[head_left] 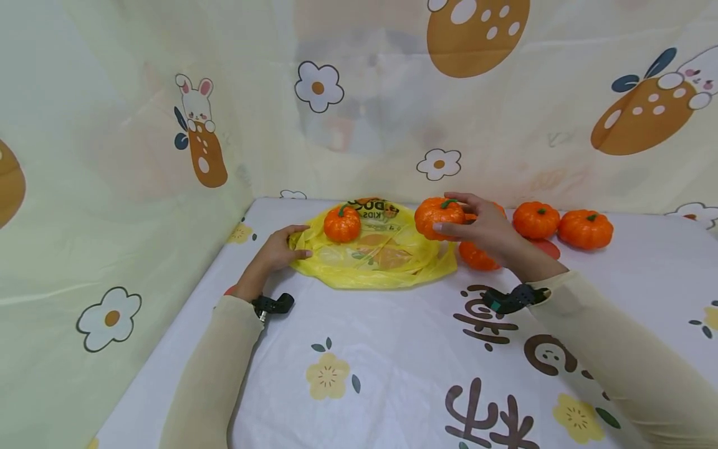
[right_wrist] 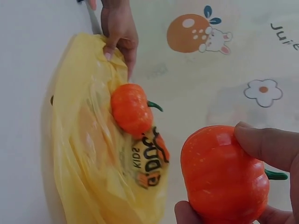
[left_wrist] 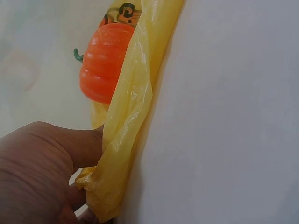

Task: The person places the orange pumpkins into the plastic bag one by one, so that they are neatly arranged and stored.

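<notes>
A small orange toy pumpkin [head_left: 432, 218] with a green stem is pinched between the thumb and fingers of my right hand [head_left: 493, 229], at the bag's right end; the right wrist view shows this held pumpkin [right_wrist: 224, 175] up close. My left hand [head_left: 276, 251] grips the left end of a yellow plastic bag [head_left: 359, 274] lying flattened on the table. Thumb and fingers pinch the crumpled bag [left_wrist: 128, 112] in the left wrist view, though some fingertips are hidden. Another toy pumpkin [head_left: 343, 226] rests on the bag near its printed lettering.
Right of the bag sit more toy pumpkins, one [head_left: 478, 256] partly behind my right hand, others [head_left: 536, 219] [head_left: 586, 229] farther right. A flat red piece [head_left: 546, 249] lies beside them. Patterned cloth walls [head_left: 370, 125] stand behind and at left of the white-covered table [head_left: 392, 349].
</notes>
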Action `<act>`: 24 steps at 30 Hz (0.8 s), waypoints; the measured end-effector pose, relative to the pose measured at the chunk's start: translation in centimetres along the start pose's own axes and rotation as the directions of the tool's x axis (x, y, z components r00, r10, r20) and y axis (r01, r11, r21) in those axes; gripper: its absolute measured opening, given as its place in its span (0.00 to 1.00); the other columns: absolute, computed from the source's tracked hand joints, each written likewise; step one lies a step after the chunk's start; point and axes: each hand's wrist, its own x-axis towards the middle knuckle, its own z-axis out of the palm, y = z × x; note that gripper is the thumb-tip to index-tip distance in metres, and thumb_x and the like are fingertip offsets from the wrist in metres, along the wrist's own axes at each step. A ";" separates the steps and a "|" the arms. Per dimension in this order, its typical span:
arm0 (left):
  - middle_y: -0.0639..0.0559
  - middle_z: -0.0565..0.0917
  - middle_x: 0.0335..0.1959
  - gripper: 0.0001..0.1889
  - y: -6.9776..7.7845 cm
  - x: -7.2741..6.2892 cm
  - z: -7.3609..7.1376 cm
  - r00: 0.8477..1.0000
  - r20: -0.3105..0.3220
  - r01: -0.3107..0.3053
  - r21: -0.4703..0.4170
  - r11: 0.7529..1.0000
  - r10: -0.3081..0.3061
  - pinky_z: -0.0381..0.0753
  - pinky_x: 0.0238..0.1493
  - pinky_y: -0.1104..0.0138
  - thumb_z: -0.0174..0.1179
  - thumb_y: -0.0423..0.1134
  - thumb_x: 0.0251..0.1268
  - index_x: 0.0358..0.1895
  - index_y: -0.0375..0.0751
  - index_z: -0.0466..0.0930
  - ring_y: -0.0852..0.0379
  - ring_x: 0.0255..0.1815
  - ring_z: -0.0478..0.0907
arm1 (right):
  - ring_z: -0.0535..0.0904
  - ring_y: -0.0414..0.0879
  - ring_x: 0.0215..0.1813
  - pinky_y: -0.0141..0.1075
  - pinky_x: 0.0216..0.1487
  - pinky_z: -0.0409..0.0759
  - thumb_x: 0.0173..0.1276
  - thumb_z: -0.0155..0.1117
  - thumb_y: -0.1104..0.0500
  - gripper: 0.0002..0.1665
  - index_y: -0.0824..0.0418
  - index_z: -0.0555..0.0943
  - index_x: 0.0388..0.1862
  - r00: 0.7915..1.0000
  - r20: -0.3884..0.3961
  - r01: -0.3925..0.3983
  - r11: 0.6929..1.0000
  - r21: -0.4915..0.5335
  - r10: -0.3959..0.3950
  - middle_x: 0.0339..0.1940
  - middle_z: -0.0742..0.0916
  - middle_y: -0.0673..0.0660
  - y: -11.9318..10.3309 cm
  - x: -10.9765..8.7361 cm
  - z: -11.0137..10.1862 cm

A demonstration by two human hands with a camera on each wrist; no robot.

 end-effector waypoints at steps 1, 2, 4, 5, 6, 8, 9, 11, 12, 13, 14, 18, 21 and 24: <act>0.43 0.60 0.78 0.34 0.0 0.0 0.0 1.000 0.001 -0.005 0.000 1.000 0.005 0.52 0.78 0.45 0.67 0.45 0.62 0.72 0.54 0.66 0.41 0.79 0.54 | 0.65 0.63 0.71 0.55 0.68 0.73 0.63 0.71 0.45 0.51 0.47 0.55 0.80 1.000 0.004 -0.003 1.000 0.001 0.003 0.77 0.62 0.66 -0.1 0.2 0.3; 0.43 0.60 0.78 0.34 0.0 0.0 0.0 1.000 0.001 -0.009 0.000 1.000 0.009 0.52 0.78 0.45 0.67 0.45 0.63 0.72 0.54 0.66 0.41 0.79 0.54 | 0.65 0.63 0.71 0.55 0.68 0.73 0.63 0.71 0.46 0.51 0.47 0.55 0.80 1.000 0.006 -0.005 1.000 0.001 0.005 0.77 0.62 0.66 -0.1 0.5 0.6; 0.44 0.61 0.78 0.34 0.0 0.0 0.0 1.000 -0.001 -0.012 -0.004 1.000 0.012 0.52 0.78 0.45 0.67 0.45 0.62 0.72 0.54 0.67 0.41 0.78 0.55 | 0.66 0.63 0.71 0.54 0.68 0.73 0.62 0.71 0.46 0.51 0.46 0.56 0.79 1.000 0.011 -0.006 1.000 0.001 0.006 0.77 0.62 0.66 -0.1 1.0 1.3; 0.44 0.61 0.78 0.34 0.0 0.0 0.0 1.000 0.000 -0.011 -0.004 1.000 0.011 0.52 0.78 0.45 0.67 0.45 0.62 0.72 0.54 0.66 0.41 0.78 0.55 | 0.66 0.63 0.71 0.54 0.68 0.74 0.62 0.72 0.47 0.51 0.47 0.56 0.79 1.000 0.015 -0.009 1.000 0.014 0.008 0.77 0.62 0.66 -0.1 1.3 1.6; 0.43 0.61 0.78 0.34 0.0 0.0 0.0 1.000 0.001 -0.011 -0.004 1.000 0.011 0.52 0.78 0.45 0.67 0.45 0.62 0.72 0.54 0.66 0.41 0.78 0.55 | 0.67 0.62 0.70 0.53 0.67 0.75 0.63 0.72 0.47 0.51 0.47 0.56 0.79 1.000 0.019 -0.010 1.000 0.026 0.010 0.76 0.62 0.66 -0.1 1.6 2.0; 0.44 0.60 0.78 0.34 -0.1 0.0 0.0 1.000 0.005 -0.010 -0.006 1.000 0.010 0.52 0.79 0.45 0.67 0.45 0.62 0.72 0.54 0.66 0.41 0.78 0.55 | 0.68 0.62 0.70 0.51 0.64 0.78 0.63 0.72 0.49 0.50 0.47 0.56 0.79 1.000 0.026 -0.016 0.999 0.044 0.014 0.76 0.62 0.66 0.1 2.2 2.6; 0.44 0.60 0.78 0.34 -0.1 0.1 0.0 1.000 0.007 -0.009 -0.008 1.000 0.009 0.52 0.79 0.45 0.67 0.45 0.62 0.72 0.54 0.66 0.41 0.78 0.55 | 0.69 0.62 0.69 0.50 0.63 0.79 0.63 0.72 0.49 0.50 0.48 0.57 0.79 0.999 0.030 -0.020 0.998 0.058 0.018 0.76 0.63 0.66 0.2 2.5 2.9; 0.44 0.60 0.78 0.34 -0.1 0.2 0.1 1.000 0.008 -0.006 -0.010 1.000 0.007 0.52 0.79 0.45 0.68 0.45 0.62 0.72 0.55 0.66 0.42 0.78 0.55 | 0.71 0.61 0.68 0.48 0.62 0.80 0.63 0.72 0.51 0.49 0.48 0.57 0.79 0.999 0.037 -0.027 0.996 0.086 0.024 0.75 0.63 0.66 0.4 3.0 3.5; 0.44 0.60 0.78 0.34 -0.2 0.2 0.1 1.000 0.008 -0.007 -0.010 1.000 0.007 0.52 0.79 0.45 0.68 0.45 0.62 0.72 0.55 0.66 0.42 0.78 0.55 | 0.71 0.61 0.68 0.48 0.62 0.80 0.63 0.72 0.51 0.49 0.49 0.57 0.79 0.999 0.040 -0.025 0.995 0.097 0.021 0.75 0.64 0.66 0.6 3.3 3.8; 0.44 0.60 0.78 0.34 -0.2 0.2 0.1 1.000 0.006 -0.006 -0.012 1.000 0.006 0.52 0.79 0.45 0.68 0.45 0.62 0.72 0.55 0.67 0.42 0.78 0.55 | 0.71 0.60 0.68 0.48 0.63 0.80 0.63 0.72 0.52 0.49 0.49 0.57 0.79 0.999 0.041 -0.022 0.994 0.104 0.018 0.75 0.64 0.65 0.7 3.6 4.1; 0.44 0.60 0.78 0.34 -0.2 0.3 0.1 1.000 0.003 -0.005 -0.012 1.000 0.005 0.52 0.79 0.45 0.68 0.45 0.62 0.72 0.55 0.67 0.42 0.78 0.55 | 0.71 0.61 0.67 0.49 0.63 0.79 0.63 0.72 0.53 0.49 0.50 0.58 0.78 0.999 0.045 -0.019 0.992 0.127 0.014 0.74 0.65 0.65 0.8 3.9 4.4; 0.44 0.60 0.78 0.34 -0.3 0.2 0.2 1.000 0.000 0.003 -0.012 1.000 -0.003 0.52 0.78 0.45 0.68 0.45 0.62 0.72 0.55 0.67 0.42 0.78 0.55 | 0.70 0.60 0.68 0.49 0.67 0.76 0.64 0.71 0.55 0.48 0.52 0.58 0.78 0.999 0.036 -0.025 0.985 0.169 0.019 0.72 0.67 0.66 1.0 5.0 5.9; 0.44 0.60 0.78 0.35 -0.3 0.2 0.2 1.000 -0.004 0.008 -0.017 1.000 -0.008 0.52 0.78 0.45 0.68 0.45 0.62 0.72 0.55 0.66 0.42 0.78 0.56 | 0.70 0.59 0.68 0.48 0.67 0.76 0.64 0.71 0.55 0.47 0.52 0.59 0.78 0.999 0.008 -0.045 0.984 0.170 0.044 0.72 0.67 0.65 1.1 5.7 7.0; 0.44 0.61 0.78 0.35 -0.3 0.2 0.3 1.000 -0.011 0.000 -0.014 1.000 0.000 0.53 0.78 0.45 0.68 0.45 0.62 0.72 0.55 0.67 0.42 0.78 0.56 | 0.69 0.59 0.69 0.48 0.69 0.74 0.64 0.71 0.54 0.47 0.51 0.59 0.78 0.998 -0.036 -0.050 0.988 0.144 0.056 0.73 0.67 0.64 1.0 6.3 8.0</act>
